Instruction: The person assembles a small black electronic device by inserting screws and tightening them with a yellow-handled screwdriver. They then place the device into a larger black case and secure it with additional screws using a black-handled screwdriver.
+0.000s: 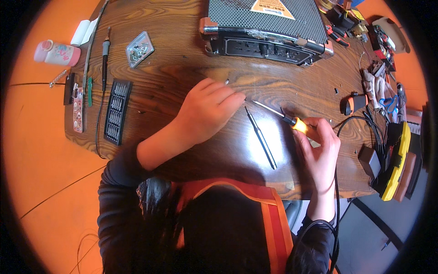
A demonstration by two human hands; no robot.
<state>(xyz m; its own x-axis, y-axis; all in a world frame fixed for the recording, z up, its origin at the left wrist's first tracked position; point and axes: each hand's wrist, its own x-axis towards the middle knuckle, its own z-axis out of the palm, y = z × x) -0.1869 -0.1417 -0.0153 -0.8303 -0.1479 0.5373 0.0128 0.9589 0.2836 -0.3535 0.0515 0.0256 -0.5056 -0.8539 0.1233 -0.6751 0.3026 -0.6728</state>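
My left hand (207, 107) is closed in a pinch above the middle of the table. Whatever its fingertips hold, if anything, is too small or hidden to name. My right hand (321, 141) grips a screwdriver (301, 126) by its yellow and black handle. The bare metal shaft points left, its tip close to the left fingertips; I cannot tell whether they touch. Between the hands, a slim dark pen-shaped screwdriver (261, 138) lies on the wooden table (164, 86), on a bright patch of reflected light.
A black speaker-like box (269, 41) with a mesh top stands at the back. To the left are a bit set (118, 112), a soldering iron (105, 59) and a clear tray of small parts (139, 49). Cables and a yellow-edged case (396, 162) crowd the right edge.
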